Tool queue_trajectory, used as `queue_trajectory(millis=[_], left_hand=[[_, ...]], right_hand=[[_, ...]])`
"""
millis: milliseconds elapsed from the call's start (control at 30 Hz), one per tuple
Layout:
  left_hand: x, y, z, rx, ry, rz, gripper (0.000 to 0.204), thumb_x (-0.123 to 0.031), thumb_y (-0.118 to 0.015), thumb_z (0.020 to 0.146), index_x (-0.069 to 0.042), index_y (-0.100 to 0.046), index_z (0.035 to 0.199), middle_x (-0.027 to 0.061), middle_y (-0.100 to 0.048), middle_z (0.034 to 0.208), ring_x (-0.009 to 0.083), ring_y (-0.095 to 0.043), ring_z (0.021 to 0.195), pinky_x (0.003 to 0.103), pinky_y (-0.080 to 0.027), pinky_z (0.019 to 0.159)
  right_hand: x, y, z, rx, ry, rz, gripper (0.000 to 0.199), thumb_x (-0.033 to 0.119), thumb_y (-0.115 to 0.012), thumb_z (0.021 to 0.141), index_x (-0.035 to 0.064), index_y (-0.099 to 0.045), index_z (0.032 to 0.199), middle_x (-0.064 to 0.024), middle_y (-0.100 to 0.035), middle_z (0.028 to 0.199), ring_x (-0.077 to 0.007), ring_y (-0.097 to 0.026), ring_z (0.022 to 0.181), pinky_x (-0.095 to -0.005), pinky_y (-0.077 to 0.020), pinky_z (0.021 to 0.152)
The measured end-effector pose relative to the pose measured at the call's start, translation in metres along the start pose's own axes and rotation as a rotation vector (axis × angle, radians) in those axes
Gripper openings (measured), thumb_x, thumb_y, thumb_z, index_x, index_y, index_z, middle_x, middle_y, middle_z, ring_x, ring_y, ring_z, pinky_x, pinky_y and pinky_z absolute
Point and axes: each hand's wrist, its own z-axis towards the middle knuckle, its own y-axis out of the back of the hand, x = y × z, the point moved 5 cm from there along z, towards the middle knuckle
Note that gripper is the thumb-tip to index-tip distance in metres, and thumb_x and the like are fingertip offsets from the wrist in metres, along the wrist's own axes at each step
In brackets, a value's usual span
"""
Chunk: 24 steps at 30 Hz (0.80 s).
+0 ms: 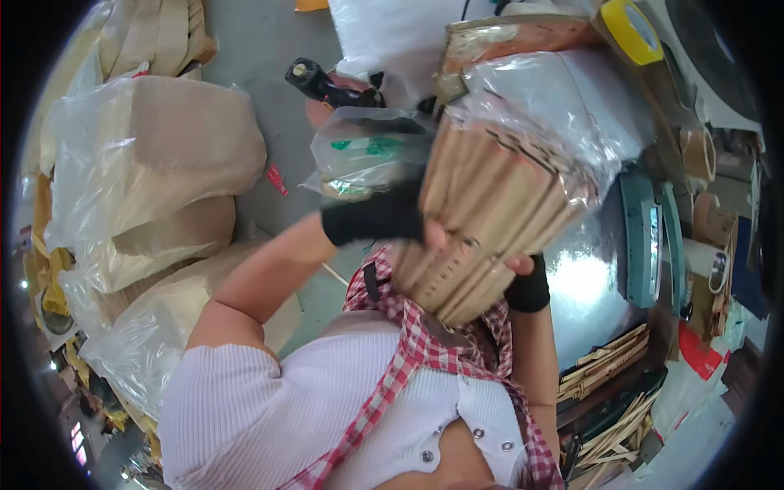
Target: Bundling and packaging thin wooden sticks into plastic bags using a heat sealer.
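Note:
In front of my chest is a thick stack of brown kraft paper bags (pixel 482 208), tilted, with dark print on the near part. Clear plastic film (pixel 592 167) covers its far end and right edge. My left hand (pixel 388 216), in a black fingerless glove, is closed on the stack's left side, a little smeared by motion. Gloved the same way, my right hand (pixel 527 282) grips the lower right side; its fingertips show and the rest is partly behind the stack. A red-and-white checked apron (pixel 425 335) hangs just below the stack.
Large clear plastic bags of brown paper goods (pixel 163 155) are piled at the left. A black-handled tool (pixel 335 86) and a clear bag with green print (pixel 367 151) lie ahead. Yellow tape (pixel 631 31), a teal device (pixel 641 237) and flat brown pieces (pixel 604 359) are at the right.

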Motion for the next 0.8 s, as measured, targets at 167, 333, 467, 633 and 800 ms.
queue_trajectory(millis=[167,333,467,633,800], left_hand=[[0.047,0.179,-0.008,-0.833,0.384,1.55,0.085,-0.035,-0.077,0.07,-0.004,-0.034,0.137,0.0207,-0.052,0.124,0.0347,-0.053,0.112,0.043,-0.046,0.09],[0.124,0.229,0.014,-0.575,0.544,1.383,0.042,-0.026,-0.056,0.084,-0.012,-0.049,0.123,0.0139,-0.062,0.114,0.0325,-0.063,0.097,0.045,-0.051,0.079],[0.138,0.245,-0.021,-1.122,-0.356,1.286,0.037,-0.033,-0.055,0.092,-0.006,-0.056,0.117,0.01,-0.065,0.106,0.0217,-0.062,0.097,0.039,-0.053,0.08],[0.138,0.23,-0.155,-1.032,0.177,-0.01,0.023,-0.025,-0.059,0.091,-0.006,-0.062,0.105,0.0049,-0.065,0.093,0.0162,-0.062,0.086,0.033,-0.052,0.073],[0.065,0.192,-0.138,-0.885,0.17,0.032,0.013,-0.015,-0.065,0.089,-0.002,-0.066,0.091,-0.0002,-0.061,0.077,0.0105,-0.058,0.073,0.028,-0.049,0.067]], right_hand=[[0.045,-0.081,0.064,0.086,0.269,-0.263,0.076,0.021,-0.078,0.07,0.0005,-0.04,0.133,-0.0124,-0.057,0.122,-0.0254,-0.058,0.107,-0.0377,-0.0496,0.09],[0.024,-0.157,0.12,-0.164,1.166,-1.17,0.091,0.051,-0.081,0.063,-0.0031,-0.045,0.127,-0.0171,-0.055,0.116,-0.0335,-0.053,0.108,-0.0434,-0.04,0.096],[-0.098,-0.186,0.153,0.369,0.604,-0.858,0.063,0.047,-0.066,0.078,0.007,-0.05,0.124,-0.0134,-0.055,0.12,-0.0274,-0.054,0.111,-0.0432,-0.0413,0.096],[-0.122,-0.185,0.109,0.572,0.637,-0.613,0.074,0.038,-0.082,0.062,0.0029,-0.05,0.118,-0.0195,-0.055,0.11,-0.0373,-0.053,0.105,-0.0435,-0.0422,0.093],[-0.104,-0.152,0.113,0.781,0.624,-0.937,0.079,0.035,-0.084,0.056,0.0021,-0.048,0.118,-0.0203,-0.055,0.106,-0.0392,-0.054,0.1,-0.0443,-0.0444,0.088]])
